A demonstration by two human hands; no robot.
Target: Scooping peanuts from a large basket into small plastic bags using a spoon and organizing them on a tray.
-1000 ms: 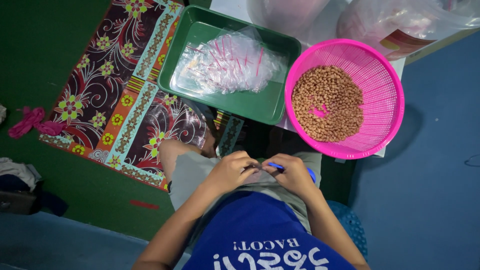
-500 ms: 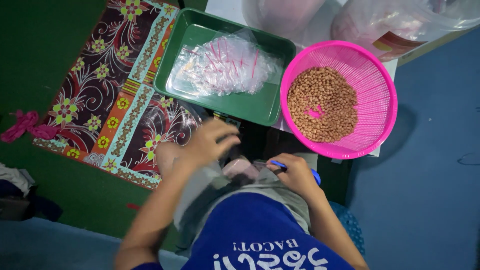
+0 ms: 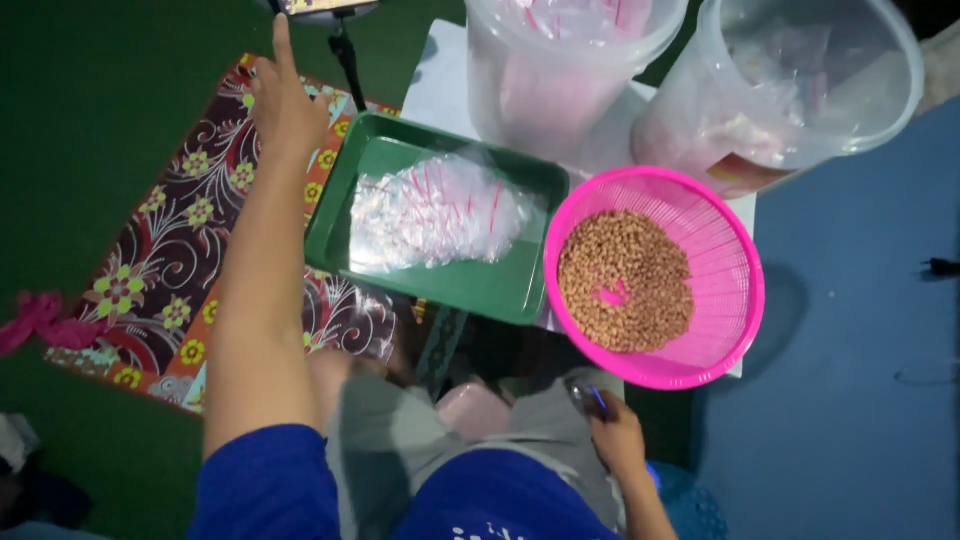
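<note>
My left hand (image 3: 283, 100) is stretched far forward over the patterned mat (image 3: 150, 260), index finger pointing up toward a dark stand (image 3: 345, 45) at the top edge; it holds nothing. My right hand (image 3: 615, 435) rests low by my lap, fingers closed on a small clear packet with a blue strip (image 3: 592, 400). A green tray (image 3: 450, 285) holds a pile of clear plastic bags with red strips (image 3: 435, 215). Beside it on the right sits a pink basket (image 3: 735, 250) filled with brown beans (image 3: 625, 280).
Two large clear plastic tubs (image 3: 570, 70) (image 3: 800, 90) stand behind the tray and basket on a white board. A pink cloth (image 3: 40, 320) lies at the left on green floor. Blue floor spreads to the right, with a black cable (image 3: 940, 267).
My left hand left my lap and reached forward and up past the tray toward the stand. The view tilted forward, showing the two tubs. My right hand stayed by my lap.
</note>
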